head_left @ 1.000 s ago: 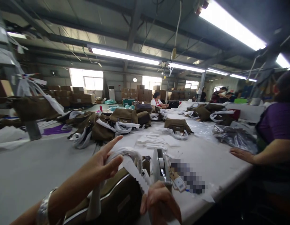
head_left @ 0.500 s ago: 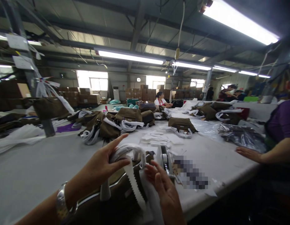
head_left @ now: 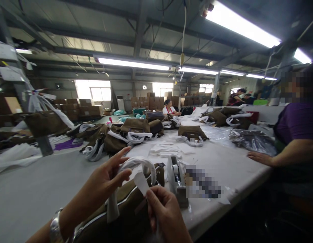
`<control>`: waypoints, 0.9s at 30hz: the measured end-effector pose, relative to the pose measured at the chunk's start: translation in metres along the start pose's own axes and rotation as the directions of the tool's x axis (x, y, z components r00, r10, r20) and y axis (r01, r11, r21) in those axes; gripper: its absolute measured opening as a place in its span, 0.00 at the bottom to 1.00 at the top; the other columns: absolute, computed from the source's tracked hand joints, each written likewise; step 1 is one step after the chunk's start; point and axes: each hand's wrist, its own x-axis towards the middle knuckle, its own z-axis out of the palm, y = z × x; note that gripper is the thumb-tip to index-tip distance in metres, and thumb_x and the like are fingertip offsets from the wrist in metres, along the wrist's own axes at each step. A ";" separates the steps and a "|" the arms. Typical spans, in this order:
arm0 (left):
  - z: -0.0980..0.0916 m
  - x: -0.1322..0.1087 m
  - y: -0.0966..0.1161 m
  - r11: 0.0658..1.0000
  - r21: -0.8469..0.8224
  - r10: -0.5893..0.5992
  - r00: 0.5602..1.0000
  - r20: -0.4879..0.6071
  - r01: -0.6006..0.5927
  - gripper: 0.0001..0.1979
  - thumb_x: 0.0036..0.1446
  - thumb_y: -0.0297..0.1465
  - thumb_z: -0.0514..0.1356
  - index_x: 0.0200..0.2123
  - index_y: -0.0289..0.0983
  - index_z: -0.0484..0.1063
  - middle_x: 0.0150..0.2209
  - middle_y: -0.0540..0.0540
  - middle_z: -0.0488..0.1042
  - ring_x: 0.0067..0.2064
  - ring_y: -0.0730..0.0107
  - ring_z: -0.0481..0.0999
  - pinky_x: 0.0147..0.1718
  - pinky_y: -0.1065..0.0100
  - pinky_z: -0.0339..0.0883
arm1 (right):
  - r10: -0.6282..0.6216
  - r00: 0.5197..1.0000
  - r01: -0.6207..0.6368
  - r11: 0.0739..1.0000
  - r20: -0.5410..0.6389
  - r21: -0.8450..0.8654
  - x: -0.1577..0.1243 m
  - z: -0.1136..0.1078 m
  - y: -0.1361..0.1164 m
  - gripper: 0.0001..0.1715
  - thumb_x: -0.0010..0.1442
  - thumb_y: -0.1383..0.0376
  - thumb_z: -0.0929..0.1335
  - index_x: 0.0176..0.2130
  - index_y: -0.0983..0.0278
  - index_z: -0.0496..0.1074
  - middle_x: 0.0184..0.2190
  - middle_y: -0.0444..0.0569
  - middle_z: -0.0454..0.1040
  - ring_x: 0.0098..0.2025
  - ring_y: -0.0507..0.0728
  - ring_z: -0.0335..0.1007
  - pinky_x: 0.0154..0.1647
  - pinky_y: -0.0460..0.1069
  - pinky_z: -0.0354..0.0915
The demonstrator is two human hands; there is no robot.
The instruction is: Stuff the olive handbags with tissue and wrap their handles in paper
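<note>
A brown bag (head_left: pixel 126 209) lies on the grey table (head_left: pixel 32 189) right in front of me, its handle wrapped in white paper (head_left: pixel 139 163). My left hand (head_left: pixel 105 180) grips that wrapped handle with thumb and fingers, the index finger sticking out. My right hand (head_left: pixel 165 214) is closed in a pinch on the end of a white paper strip (head_left: pixel 141 182) just below the handle. A grey tape dispenser (head_left: pixel 177 180) stands just to the right of the bag.
Several more brown bags (head_left: pixel 134 126) with white-wrapped handles are piled across the table's middle and far side. White paper sheets (head_left: pixel 166 148) lie beyond the dispenser. A person in purple (head_left: pixel 296 135) sits at the right with a hand (head_left: pixel 257 158) on the table. Other workers and cartons are far back.
My right hand, open beside the strip half a second ago, has closed on the strip's end and lifted it toward the handle. The left hand keeps its hold on the handle.
</note>
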 end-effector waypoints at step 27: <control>0.002 0.002 0.026 0.990 -0.056 0.108 0.961 -0.253 -0.126 0.19 0.50 0.45 0.69 0.38 0.37 0.85 0.35 0.47 0.86 0.34 0.64 0.84 0.32 0.74 0.76 | -0.383 0.894 0.423 0.893 0.230 -0.157 0.002 0.006 -0.070 0.10 0.61 0.65 0.74 0.45 0.57 0.82 0.38 0.48 0.79 0.40 0.54 0.77 0.40 0.45 0.71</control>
